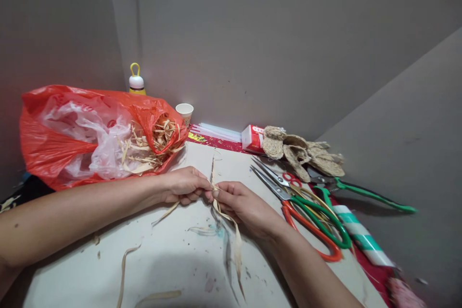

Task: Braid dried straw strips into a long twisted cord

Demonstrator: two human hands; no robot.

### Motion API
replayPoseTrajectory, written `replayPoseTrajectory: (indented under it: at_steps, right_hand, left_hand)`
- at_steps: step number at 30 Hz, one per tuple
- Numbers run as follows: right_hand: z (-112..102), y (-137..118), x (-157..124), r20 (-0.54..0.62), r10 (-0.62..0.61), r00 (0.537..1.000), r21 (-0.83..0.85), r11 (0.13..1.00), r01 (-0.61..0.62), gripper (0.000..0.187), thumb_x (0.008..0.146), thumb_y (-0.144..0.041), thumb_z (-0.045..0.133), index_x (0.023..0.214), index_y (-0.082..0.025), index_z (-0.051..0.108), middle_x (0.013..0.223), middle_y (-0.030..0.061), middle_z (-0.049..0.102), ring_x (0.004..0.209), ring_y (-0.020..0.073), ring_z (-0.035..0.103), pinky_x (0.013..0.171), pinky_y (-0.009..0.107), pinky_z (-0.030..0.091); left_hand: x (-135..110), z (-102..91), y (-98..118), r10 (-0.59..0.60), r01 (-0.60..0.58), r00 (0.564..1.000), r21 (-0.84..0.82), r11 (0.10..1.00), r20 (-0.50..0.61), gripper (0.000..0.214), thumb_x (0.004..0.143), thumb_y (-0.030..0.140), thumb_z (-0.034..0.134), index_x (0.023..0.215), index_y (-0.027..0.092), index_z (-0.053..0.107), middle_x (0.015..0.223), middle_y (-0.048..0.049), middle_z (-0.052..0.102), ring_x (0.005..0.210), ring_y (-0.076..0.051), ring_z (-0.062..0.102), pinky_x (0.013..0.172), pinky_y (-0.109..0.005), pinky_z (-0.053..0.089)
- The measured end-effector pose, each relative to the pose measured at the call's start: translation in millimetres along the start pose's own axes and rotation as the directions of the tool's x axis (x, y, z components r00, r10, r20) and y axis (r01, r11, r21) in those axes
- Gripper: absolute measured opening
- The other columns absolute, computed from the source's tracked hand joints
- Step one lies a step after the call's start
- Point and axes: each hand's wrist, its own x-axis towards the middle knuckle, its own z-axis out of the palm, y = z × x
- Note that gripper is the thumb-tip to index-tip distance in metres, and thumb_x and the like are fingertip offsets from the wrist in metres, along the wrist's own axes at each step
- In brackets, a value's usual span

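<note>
My left hand (pixel 187 185) and my right hand (pixel 234 199) meet over the middle of the white table (pixel 173 255). Both are closed, thumb against fingers, on strips of dry pale husk (pixel 236 245). One long strip hangs down from the right hand towards the near side, and its end tapers. A thin upright piece (pixel 213 169) sticks up between the fingertips. Another strip end (pixel 166 214) shows below my left hand. Just where the strips cross is hidden by the fingers. Loose husk strips (pixel 124 269) lie nearer on the tabletop.
A red plastic bag (pixel 61 101) with husk pieces lies at left, near a paper cup (pixel 185 111) and a yellow bottle (pixel 136 83). At right are scissors (pixel 288 197), green-handled pliers (pixel 375 195), woven straw pieces (pixel 296 154), a red-and-white box (pixel 252 138) and a striped roll (pixel 363 236).
</note>
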Motion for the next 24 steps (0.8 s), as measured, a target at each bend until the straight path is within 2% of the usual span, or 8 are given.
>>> replayPoseTrajectory:
  at_steps: [5,11,15,19,22,24]
  right_hand:
    - [-1.4,-0.1,-0.5,-0.049,-0.067,0.997,-0.215,0.975,0.055,0.033,0.078,-0.045,0.057,0.066,-0.016,0.048,0.051,-0.0076,0.027,0.046,0.0063,0.018,0.043,0.023,0.013]
    - [-5.4,-4.9,-5.4,-0.116,-0.132,0.984,-0.505,0.861,0.056,0.031,0.084,-0.041,0.046,0.065,-0.016,0.047,0.058,-0.0039,0.036,0.054,0.0092,0.030,0.049,0.023,0.026]
    - [-5.3,-4.5,-5.6,-0.114,-0.172,0.979,-0.593,0.802,0.072,0.029,0.084,-0.035,0.043,0.061,-0.017,0.044,0.058,-0.0032,0.039,0.055,0.0099,0.034,0.051,0.023,0.028]
    - [-2.2,-5.2,-3.9,-0.135,-0.069,0.988,-0.472,0.882,-0.003,0.023,0.079,-0.024,0.044,0.057,-0.017,0.047,0.048,-0.0052,0.037,0.044,0.0074,0.029,0.043,0.022,0.023]
    - [2.0,-4.4,-1.9,-0.118,0.065,0.991,-0.206,0.975,-0.089,0.020,0.076,-0.023,0.043,0.059,-0.017,0.050,0.039,-0.0072,0.034,0.035,0.0059,0.023,0.037,0.022,0.016]
    - [6.1,-3.0,-0.6,-0.092,0.118,0.989,-0.010,0.993,-0.119,0.019,0.075,-0.026,0.043,0.061,-0.016,0.052,0.035,-0.0077,0.035,0.030,0.0051,0.020,0.033,0.022,0.012]
  left_hand:
    - [0.1,7.4,1.1,0.031,-0.023,0.992,0.069,0.997,-0.120,0.012,0.065,0.023,0.051,0.056,0.015,0.054,0.033,0.0099,0.024,0.031,-0.004,0.014,0.032,-0.021,0.009]
    - [-0.7,11.5,0.8,0.071,-0.022,0.970,0.211,0.977,-0.230,0.015,0.065,0.024,0.049,0.054,0.016,0.054,0.030,0.0088,0.027,0.028,-0.005,0.017,0.032,-0.021,0.011]
    - [-0.2,11.0,-1.1,0.088,-0.008,0.959,0.286,0.958,-0.269,0.015,0.065,0.025,0.049,0.054,0.016,0.055,0.030,0.0089,0.027,0.028,-0.005,0.017,0.032,-0.021,0.010]
    - [0.9,12.5,-2.4,0.104,-0.008,0.957,0.331,0.944,-0.272,0.016,0.065,0.025,0.048,0.054,0.015,0.055,0.031,0.0086,0.028,0.029,-0.005,0.019,0.033,-0.021,0.010]
    - [1.1,12.8,-2.9,0.111,-0.018,0.958,0.330,0.944,-0.264,0.017,0.066,0.024,0.048,0.053,0.015,0.055,0.033,0.0083,0.033,0.029,-0.004,0.019,0.034,-0.021,0.010]
    - [0.8,12.2,-3.4,0.125,-0.048,0.964,0.311,0.949,-0.236,0.018,0.067,0.024,0.047,0.054,0.014,0.057,0.038,0.0071,0.041,0.031,-0.003,0.019,0.034,-0.021,0.010]
